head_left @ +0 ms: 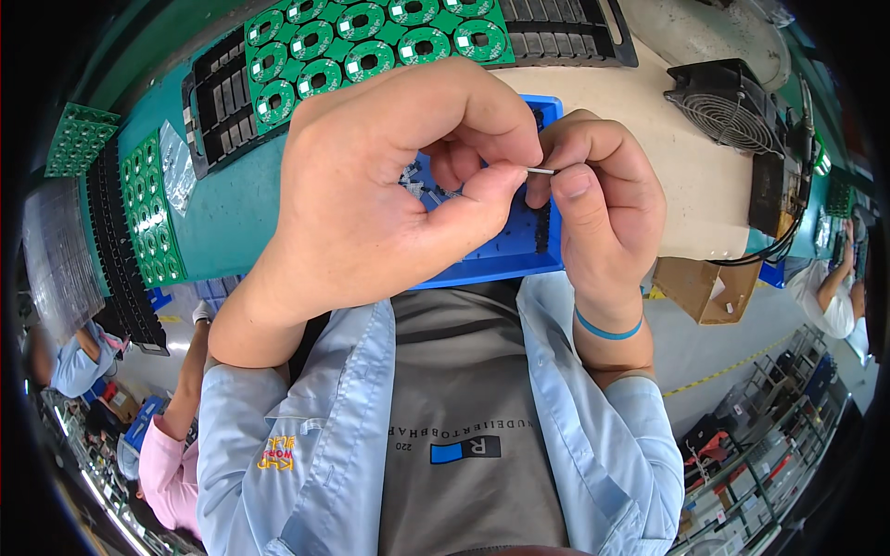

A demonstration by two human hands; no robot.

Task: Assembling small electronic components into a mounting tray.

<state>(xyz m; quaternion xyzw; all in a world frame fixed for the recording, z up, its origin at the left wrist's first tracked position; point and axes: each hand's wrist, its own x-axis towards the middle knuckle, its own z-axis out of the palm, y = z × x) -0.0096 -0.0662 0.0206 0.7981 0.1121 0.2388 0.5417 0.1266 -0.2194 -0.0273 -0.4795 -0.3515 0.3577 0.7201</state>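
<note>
A thin, silvery, pin-like piece [540, 170] spans the small gap between my two hands; its exact kind is too small to tell. My left hand [389, 181] pinches one end between thumb and forefinger, the other fingers curled in. The other end is pinched by thumb and forefinger of my right hand [603, 199], which wears a blue wristband [607, 332]. Beneath both hands stands a blue tray [473, 271], partly hidden by them. Small clear-and-metal parts [428, 192] lie in it, with tiny black parts along its right side.
Behind my hands, a panel of round green circuit boards [362, 57] rests on a black slotted rack [556, 32]. Another green panel [151, 213] lies left, by a clear plastic bag [177, 167]. A black fan [725, 107] stands right; below it sits a cardboard box [709, 289]. Other people work nearby.
</note>
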